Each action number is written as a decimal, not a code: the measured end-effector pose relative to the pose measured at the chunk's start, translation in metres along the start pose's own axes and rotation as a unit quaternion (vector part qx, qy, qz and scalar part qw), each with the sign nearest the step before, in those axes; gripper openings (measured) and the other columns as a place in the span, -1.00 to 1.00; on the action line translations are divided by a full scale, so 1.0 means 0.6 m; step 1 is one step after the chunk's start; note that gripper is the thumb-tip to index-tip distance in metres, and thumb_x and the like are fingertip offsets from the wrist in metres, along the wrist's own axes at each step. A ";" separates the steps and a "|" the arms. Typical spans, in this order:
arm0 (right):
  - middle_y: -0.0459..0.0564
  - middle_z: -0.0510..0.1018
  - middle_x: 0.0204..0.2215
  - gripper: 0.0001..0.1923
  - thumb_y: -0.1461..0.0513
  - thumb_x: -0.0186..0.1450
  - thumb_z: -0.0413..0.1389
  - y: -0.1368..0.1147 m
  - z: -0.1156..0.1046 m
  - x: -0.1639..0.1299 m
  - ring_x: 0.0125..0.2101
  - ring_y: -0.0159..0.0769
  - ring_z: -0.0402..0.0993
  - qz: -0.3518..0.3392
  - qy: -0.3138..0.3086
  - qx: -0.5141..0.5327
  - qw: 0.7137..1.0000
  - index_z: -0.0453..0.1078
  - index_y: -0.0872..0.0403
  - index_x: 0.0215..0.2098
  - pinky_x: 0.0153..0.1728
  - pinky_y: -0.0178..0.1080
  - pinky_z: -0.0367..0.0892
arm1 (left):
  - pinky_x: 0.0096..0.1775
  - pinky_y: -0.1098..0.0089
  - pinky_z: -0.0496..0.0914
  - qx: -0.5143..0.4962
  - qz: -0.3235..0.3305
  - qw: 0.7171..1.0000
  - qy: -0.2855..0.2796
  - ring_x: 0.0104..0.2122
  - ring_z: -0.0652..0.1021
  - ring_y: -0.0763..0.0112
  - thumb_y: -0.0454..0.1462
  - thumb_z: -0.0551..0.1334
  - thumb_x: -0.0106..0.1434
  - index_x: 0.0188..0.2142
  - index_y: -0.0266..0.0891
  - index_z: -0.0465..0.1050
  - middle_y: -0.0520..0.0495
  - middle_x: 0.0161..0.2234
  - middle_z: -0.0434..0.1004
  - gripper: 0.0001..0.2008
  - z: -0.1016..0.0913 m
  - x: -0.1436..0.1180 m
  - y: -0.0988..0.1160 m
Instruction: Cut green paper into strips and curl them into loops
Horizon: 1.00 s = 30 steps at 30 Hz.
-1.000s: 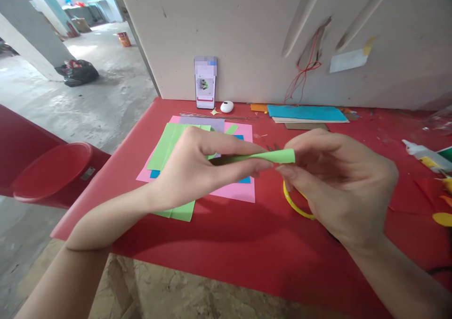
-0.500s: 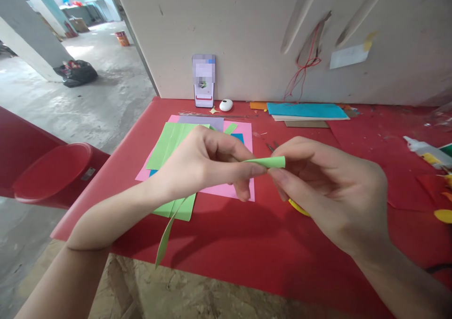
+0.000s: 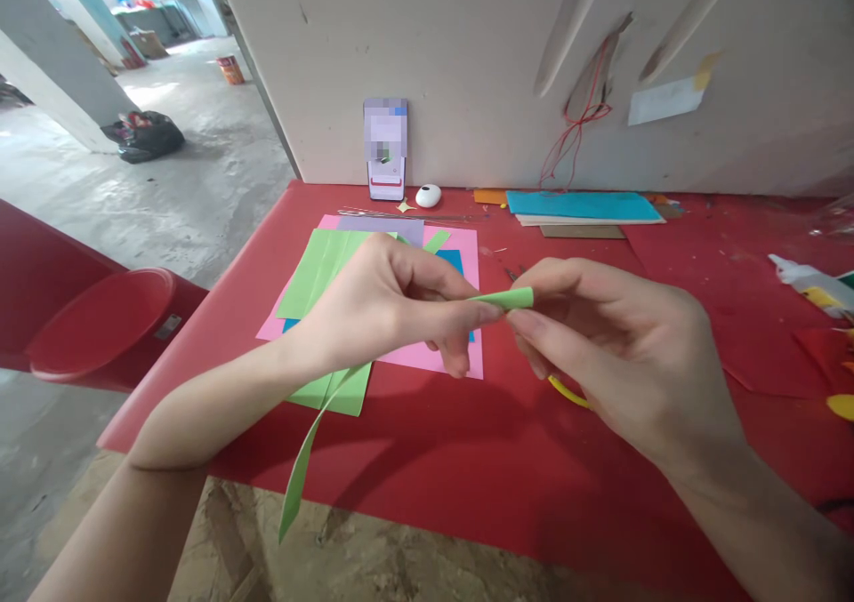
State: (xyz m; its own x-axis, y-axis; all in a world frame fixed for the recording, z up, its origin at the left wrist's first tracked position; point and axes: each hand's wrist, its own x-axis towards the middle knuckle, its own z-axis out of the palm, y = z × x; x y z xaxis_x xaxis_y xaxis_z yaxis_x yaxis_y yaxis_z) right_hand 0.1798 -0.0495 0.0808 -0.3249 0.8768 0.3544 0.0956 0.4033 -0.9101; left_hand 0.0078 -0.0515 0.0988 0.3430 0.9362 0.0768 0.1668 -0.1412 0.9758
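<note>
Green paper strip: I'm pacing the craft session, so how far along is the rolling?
Done: one end of the green strip is curled tight. In hand: left hand and right hand pinch that roll. Left: a long tail hangs unrolled below the table edge.

Phone (image 3: 385,150) screen is blurred, unreadable. Left hand (image 3: 387,304) hides the middle of the green paper strip (image 3: 511,299) and part of the pink sheet (image 3: 460,357). Right hand (image 3: 620,353) covers most of the yellow ring (image 3: 567,392). Glue bottle (image 3: 810,284) cut off at right edge.
</note>
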 end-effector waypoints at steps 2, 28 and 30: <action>-0.22 0.33 -0.64 -0.91 0.27 0.14 0.14 -0.003 -0.003 0.006 -0.72 -0.56 0.16 -0.013 -0.021 -0.023 0.999 0.34 -0.01 -0.50 -0.78 -0.41 0.06 | -0.69 0.56 0.16 0.008 -0.002 1.000 -0.008 -0.72 0.36 0.62 -0.33 0.26 0.09 -0.64 -0.23 0.50 0.09 -0.71 0.48 -0.80 0.001 0.000 0.000; -0.19 0.35 -0.71 -0.80 0.32 0.17 0.14 0.025 -0.102 0.044 -0.67 -0.51 0.21 -0.069 -0.078 -0.097 0.990 0.40 0.04 -0.60 -0.67 -0.34 0.11 | -0.72 0.58 0.19 0.072 -0.015 0.997 0.006 -0.78 0.27 0.66 -0.16 0.32 0.07 -0.58 -0.25 0.56 0.11 -0.78 0.30 -0.78 -0.001 0.020 -0.024; -0.19 0.34 -0.71 -0.80 0.29 0.18 0.13 0.025 -0.106 0.047 -0.67 -0.51 0.21 -0.066 -0.089 -0.113 0.987 0.38 0.04 -0.61 -0.66 -0.34 0.11 | -0.71 0.58 0.21 0.076 -0.018 0.997 -0.002 -0.78 0.30 0.66 -0.14 0.29 0.10 -0.60 -0.27 0.54 0.10 -0.77 0.32 -0.73 -0.002 0.022 -0.025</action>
State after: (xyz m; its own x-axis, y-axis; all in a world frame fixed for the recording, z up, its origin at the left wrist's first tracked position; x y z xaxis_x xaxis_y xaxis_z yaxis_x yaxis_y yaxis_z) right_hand 0.2321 -0.0020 0.0910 -0.5072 0.7611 0.4042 0.2433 0.5764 -0.7801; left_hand 0.0085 -0.0368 0.0857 0.3380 0.9402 0.0414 0.3171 -0.1552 0.9356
